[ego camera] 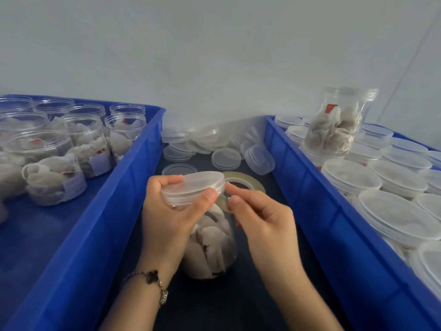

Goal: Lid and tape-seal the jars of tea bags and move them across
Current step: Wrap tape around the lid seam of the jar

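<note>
Between the crates (133, 177), taping a jar (210, 249)
Left hand (167, 211) grips the lid (193, 187) steady; right hand (260, 220) pinches tape (223, 201) at its rim to seal.

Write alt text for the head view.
The left hand grips a lidded jar of tea bags while the right hand pinches tape at its lid, between a blue crate of open jars and one of lidded jars.

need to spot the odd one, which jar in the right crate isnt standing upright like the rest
The lidded jar resting on top of the others at the far end of the right crate. It sits tilted, its tea bags visible through the side; the rest stand upright, showing only lids.
</note>
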